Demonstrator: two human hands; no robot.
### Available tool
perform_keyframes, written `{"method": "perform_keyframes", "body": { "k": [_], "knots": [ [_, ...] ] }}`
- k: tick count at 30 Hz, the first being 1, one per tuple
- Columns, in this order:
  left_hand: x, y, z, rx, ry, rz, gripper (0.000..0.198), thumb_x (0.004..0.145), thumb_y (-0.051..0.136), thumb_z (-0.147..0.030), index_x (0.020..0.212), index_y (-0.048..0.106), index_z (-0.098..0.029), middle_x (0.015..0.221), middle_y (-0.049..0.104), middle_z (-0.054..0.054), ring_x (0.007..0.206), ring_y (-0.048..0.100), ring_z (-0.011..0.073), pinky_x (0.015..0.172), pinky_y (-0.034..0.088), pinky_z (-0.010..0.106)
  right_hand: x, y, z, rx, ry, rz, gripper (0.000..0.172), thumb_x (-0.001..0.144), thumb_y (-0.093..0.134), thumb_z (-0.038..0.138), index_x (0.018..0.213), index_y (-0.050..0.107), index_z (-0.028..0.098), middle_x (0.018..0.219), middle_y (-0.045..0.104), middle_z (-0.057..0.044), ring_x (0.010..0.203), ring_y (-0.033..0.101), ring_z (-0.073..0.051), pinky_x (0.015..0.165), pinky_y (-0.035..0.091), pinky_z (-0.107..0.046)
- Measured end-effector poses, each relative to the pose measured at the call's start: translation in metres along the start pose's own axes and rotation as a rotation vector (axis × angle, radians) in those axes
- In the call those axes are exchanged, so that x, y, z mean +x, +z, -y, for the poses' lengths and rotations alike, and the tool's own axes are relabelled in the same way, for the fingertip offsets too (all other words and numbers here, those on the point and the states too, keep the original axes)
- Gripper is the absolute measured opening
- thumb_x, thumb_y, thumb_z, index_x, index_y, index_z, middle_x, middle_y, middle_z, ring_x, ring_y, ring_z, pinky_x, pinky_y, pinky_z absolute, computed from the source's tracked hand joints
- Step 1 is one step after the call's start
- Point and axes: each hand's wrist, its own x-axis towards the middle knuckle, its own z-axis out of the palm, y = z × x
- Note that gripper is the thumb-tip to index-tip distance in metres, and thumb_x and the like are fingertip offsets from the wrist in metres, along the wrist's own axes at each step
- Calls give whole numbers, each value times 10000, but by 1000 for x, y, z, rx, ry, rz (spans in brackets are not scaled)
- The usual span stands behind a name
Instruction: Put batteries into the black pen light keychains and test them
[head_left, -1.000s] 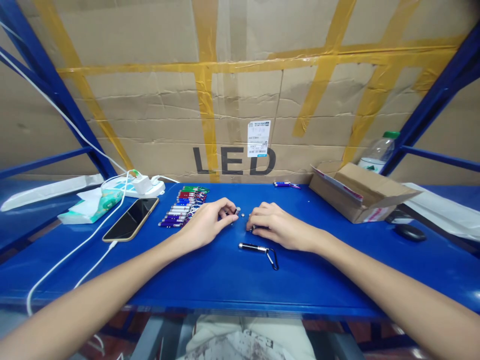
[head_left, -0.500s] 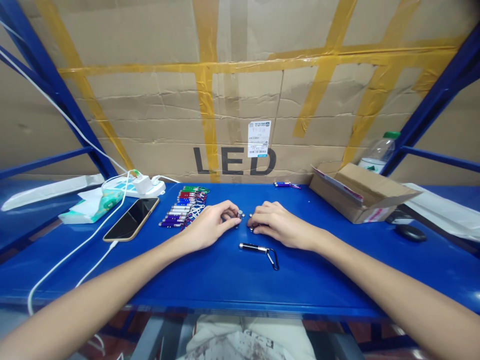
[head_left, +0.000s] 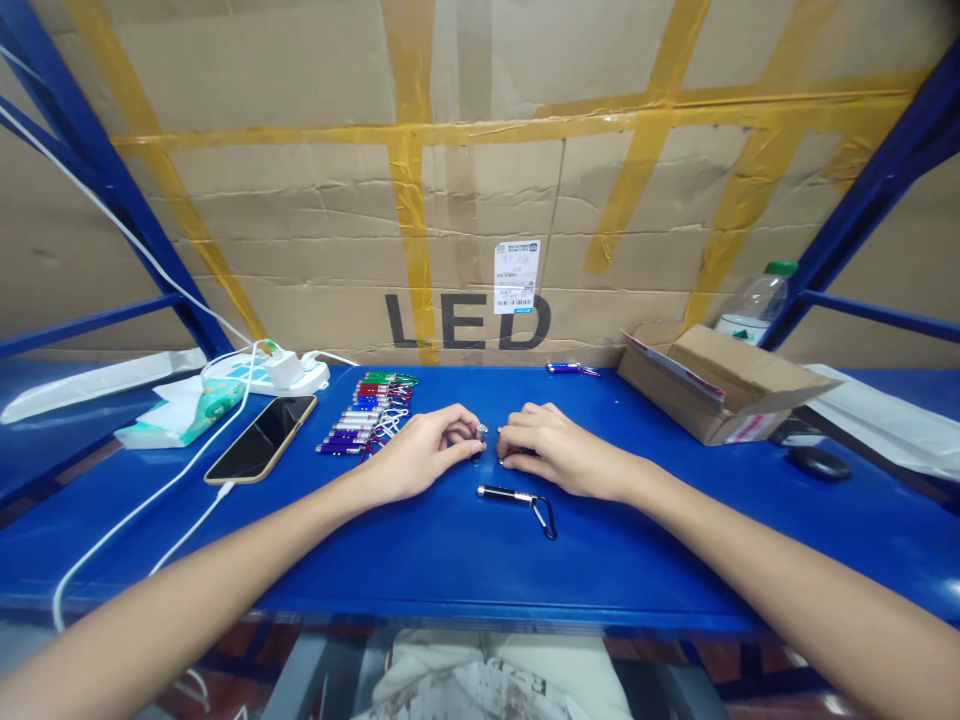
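My left hand (head_left: 431, 448) is closed, its thumb and fingers pinched together at small silver round pieces, which look like button cells (head_left: 482, 431). Facing it across a narrow gap, my right hand (head_left: 551, 450) rests on the table with curled fingers. Tiny silver bits show at its fingertips, but what it grips is hidden. Nearer me lies a black pen-shaped keychain light (head_left: 504, 494) with a black carabiner clip (head_left: 546, 518). Left of my left hand, several keychain lights (head_left: 352, 436) in purple, silver, blue, red and green lie in a row.
Another blue keychain light (head_left: 562, 368) lies at the back. An opened cardboard box (head_left: 705, 385), a black mouse (head_left: 819, 462) and a bottle (head_left: 756, 303) stand right. Left are a phone (head_left: 261, 440) on a white cable, tissues (head_left: 184, 412) and a power strip (head_left: 304, 378).
The silver pieces between my hands have shifted closer to my left fingertips, where fewer now show loose. My right hand has barely moved; the keychain lights lie as before.
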Motion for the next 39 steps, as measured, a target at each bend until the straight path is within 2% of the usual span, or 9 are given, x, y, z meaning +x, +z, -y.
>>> {"method": "perform_keyframes", "body": {
  "k": [8,12,16,26,29,33,39],
  "knots": [
    [0,-1,0,14,11,1,218,988,692,-383,1094,654,-196,994,778,47,938,745,199,884,582,348,0,2,1,-22,2,-6,153,1113,560,295,1103,700,232,1052,700,-66,1007,549,-259,888,362,-395],
    [1,0,1,24,9,-5,222,985,696,-389,1088,646,-199,1015,778,47,933,738,194,883,574,342,1,1,0,5,-24,15,199,1118,554,297,1014,708,226,1020,696,-60,1015,542,-257,911,363,-401],
    [0,0,0,44,10,-9,210,987,691,-381,1083,643,-201,1010,767,36,913,724,183,869,565,333,0,1,1,12,-28,16,161,1109,566,269,1010,684,222,1025,693,-59,1004,535,-254,905,375,-392],
    [1,0,0,39,9,-2,212,992,684,-388,1088,641,-204,1020,772,43,917,723,190,870,570,342,-1,0,5,22,27,-89,132,1129,492,295,1058,585,235,1040,674,-67,953,547,-246,866,406,-377],
    [0,1,-2,45,-1,-6,213,992,682,-386,1095,646,-203,1012,761,40,924,717,194,873,568,349,-1,-1,5,61,72,-153,89,1106,533,280,1036,570,238,1021,677,-58,951,558,-243,850,418,-359],
    [-1,1,-5,58,-9,1,212,996,672,-381,1102,648,-200,1016,752,41,934,707,196,877,560,355,0,-2,3,112,70,-173,69,1064,599,239,997,588,236,1007,697,-45,969,566,-239,849,435,-344],
    [-1,1,-6,55,-17,2,218,994,668,-387,1105,645,-200,1004,741,38,930,697,199,871,551,357,2,-2,0,152,74,-194,101,1063,647,313,1004,607,240,1029,719,-44,1004,587,-244,869,446,-344]
  ]
}}
